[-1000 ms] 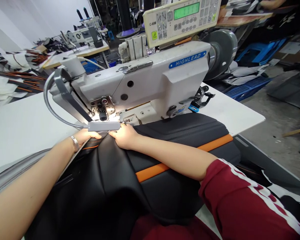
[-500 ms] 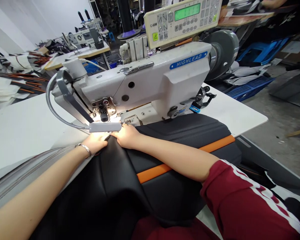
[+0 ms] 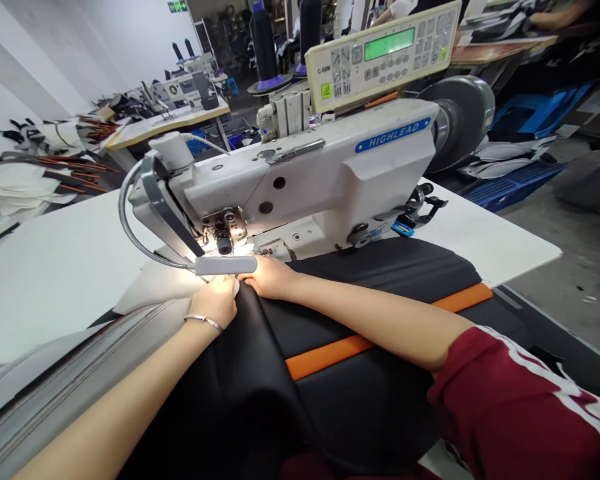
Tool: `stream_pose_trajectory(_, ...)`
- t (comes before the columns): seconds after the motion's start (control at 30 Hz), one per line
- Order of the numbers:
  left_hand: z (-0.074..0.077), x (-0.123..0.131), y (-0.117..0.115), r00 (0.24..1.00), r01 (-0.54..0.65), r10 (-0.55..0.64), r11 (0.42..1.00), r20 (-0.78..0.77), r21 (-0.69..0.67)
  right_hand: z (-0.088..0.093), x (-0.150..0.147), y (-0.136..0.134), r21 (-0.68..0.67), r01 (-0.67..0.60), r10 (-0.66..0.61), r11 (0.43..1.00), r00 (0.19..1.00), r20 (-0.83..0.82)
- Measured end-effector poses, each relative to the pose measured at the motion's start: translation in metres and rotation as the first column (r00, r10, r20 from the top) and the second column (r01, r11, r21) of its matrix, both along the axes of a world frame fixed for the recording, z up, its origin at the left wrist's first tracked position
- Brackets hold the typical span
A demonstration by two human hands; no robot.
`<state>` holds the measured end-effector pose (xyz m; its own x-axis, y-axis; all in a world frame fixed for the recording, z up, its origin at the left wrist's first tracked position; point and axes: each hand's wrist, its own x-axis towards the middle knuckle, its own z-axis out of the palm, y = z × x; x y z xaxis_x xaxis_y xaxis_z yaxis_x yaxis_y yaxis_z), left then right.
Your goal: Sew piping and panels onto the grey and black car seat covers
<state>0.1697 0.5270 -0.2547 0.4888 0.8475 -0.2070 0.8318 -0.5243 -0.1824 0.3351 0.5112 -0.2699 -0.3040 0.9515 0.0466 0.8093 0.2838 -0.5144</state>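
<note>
White table [image 3: 55, 267] space fills the front of a busy workroom, and a big sewing machine [image 3: 320, 180] stands on it. Under its small lamp [image 3: 226, 265], a black cover [image 3: 370, 393] with an orange stripe [image 3: 330, 357] lies by the needle. The left hand [image 3: 217, 300] is curled tight, pinching the cover's edge. The right hand [image 3: 270, 277] lies flat and loose on the cover, touching the left one.

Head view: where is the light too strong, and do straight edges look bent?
In the head view, the lamp bar throws glare that bleaches the skin of the left hand and right hand just below it; the table and sewing machine look tilted and stretched, as from wide-angle distortion.
</note>
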Motion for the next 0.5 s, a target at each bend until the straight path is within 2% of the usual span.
stream_pose_trajectory(0.23,-0.003,0.001,0.003,0.999,0.029,-0.03,0.999,0.025,0.024,-0.003,-0.002,0.001,0.016,0.037,-0.037,0.999,0.999,-0.002)
stream_pose_trajectory(0.5,-0.011,-0.005,0.011,0.993,0.116,-0.119,0.989,0.023,0.091,-0.008,-0.005,0.005,0.083,0.02,-0.02,0.996,1.0,0.001)
